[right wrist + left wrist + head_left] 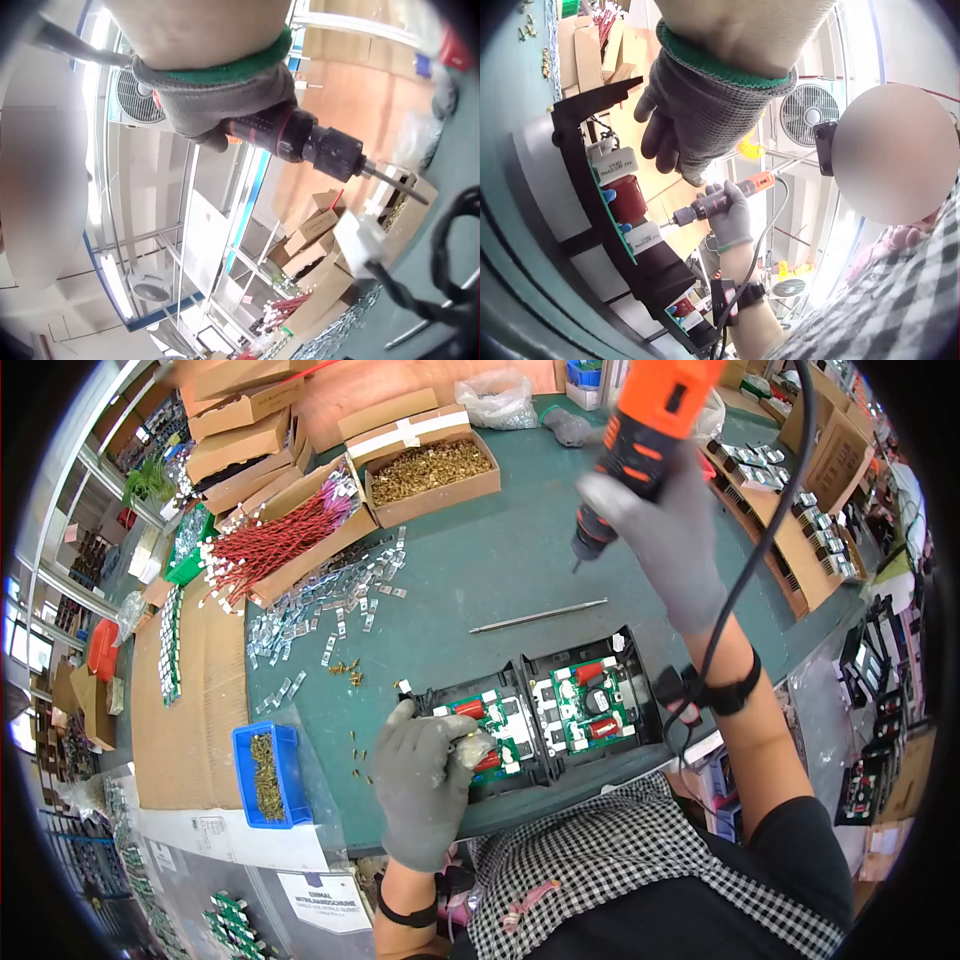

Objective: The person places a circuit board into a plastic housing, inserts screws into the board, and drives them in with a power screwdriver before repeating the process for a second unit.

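My gloved right hand (665,525) grips an orange-and-black corded electric screwdriver (640,455), raised over the table with its bit pointing down. In the right wrist view, the screwdriver's black chuck (337,154) carries a long metal bit. My gloved left hand (425,780) is at the left black plastic housing (540,745), its fingertips over the green circuit board (512,728). Its fingers (660,142) are bent toward the thumb; I cannot tell whether they pinch a small part. A second board (572,710) with red components lies in the right black housing (640,680).
A metal rod (540,615) lies behind the housings. To the left are loose metal clips (300,625), small brass screws (345,678) and a blue bin (272,822) of screws. Cardboard boxes hold red wires (285,545) and brass parts (430,470). The screwdriver's black cable (770,535) hangs by my right arm.
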